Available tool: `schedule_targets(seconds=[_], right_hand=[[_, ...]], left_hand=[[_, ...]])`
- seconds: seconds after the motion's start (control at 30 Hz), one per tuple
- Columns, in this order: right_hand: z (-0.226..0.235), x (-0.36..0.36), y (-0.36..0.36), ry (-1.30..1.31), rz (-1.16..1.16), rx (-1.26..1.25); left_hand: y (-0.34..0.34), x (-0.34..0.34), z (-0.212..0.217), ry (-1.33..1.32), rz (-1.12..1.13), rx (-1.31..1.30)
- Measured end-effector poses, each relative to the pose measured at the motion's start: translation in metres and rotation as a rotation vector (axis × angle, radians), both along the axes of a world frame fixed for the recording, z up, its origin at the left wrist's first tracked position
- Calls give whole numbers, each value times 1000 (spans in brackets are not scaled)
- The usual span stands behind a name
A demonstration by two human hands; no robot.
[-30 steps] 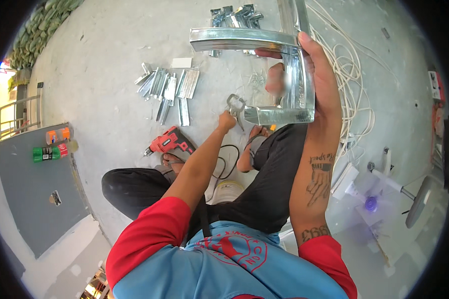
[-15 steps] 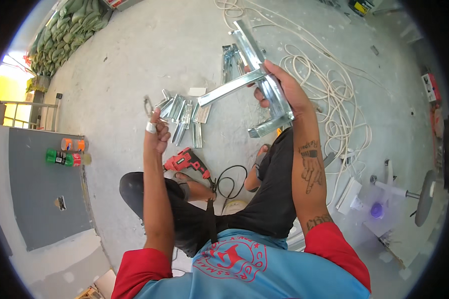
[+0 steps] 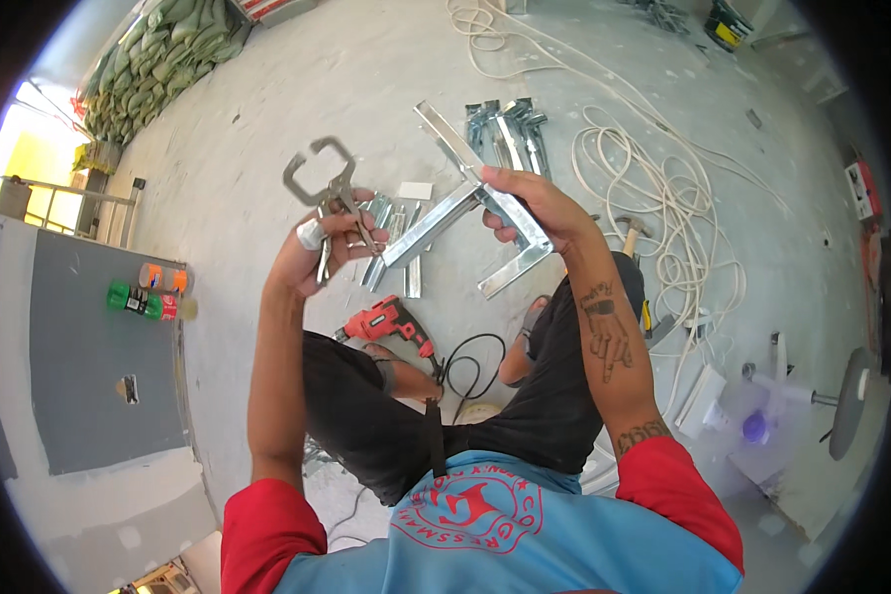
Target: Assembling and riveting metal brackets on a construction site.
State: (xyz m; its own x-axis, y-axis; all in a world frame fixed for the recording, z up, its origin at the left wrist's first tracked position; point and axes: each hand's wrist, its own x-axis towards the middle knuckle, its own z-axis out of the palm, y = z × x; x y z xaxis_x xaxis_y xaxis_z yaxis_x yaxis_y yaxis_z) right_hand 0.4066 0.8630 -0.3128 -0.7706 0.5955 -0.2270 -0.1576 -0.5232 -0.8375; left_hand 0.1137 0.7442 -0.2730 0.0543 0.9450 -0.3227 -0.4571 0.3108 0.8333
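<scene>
Grey concrete floor fills the head view, strewn with loose pieces of galvanised metal channel (image 3: 510, 134) at about twelve o'clock and a long coil of pale cable (image 3: 663, 213) toward two o'clock. At centre, a red power drill (image 3: 386, 322) lies on the floor by the seated person's dark trousers, and a grey board (image 3: 104, 356) with small spray cans sits at nine o'clock.

The left hand (image 3: 317, 247) is clenched round the handles of silver locking C-clamp pliers (image 3: 327, 188), whose curved jaws point up toward eleven o'clock and stand apart, gripping nothing. The right hand (image 3: 525, 203) grasps a joined frame of shiny galvanised steel channel (image 3: 465, 203) near its corner. One long arm of that frame runs down toward seven o'clock — its free end reaches close below the pliers. The frame lies at three o'clock from the clamp, and the left hand is nearer that free end.
</scene>
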Motion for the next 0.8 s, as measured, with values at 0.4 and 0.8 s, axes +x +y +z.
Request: schedule_targets(seconds=[0.4,0.8], right_hand=[[12,-5,-10,-47,-49,156],[28,-5,-22,-193,68,31]], left_hand=[[-9,35,25,575,-275,163],[-7,59,13,-182,-271,-299]])
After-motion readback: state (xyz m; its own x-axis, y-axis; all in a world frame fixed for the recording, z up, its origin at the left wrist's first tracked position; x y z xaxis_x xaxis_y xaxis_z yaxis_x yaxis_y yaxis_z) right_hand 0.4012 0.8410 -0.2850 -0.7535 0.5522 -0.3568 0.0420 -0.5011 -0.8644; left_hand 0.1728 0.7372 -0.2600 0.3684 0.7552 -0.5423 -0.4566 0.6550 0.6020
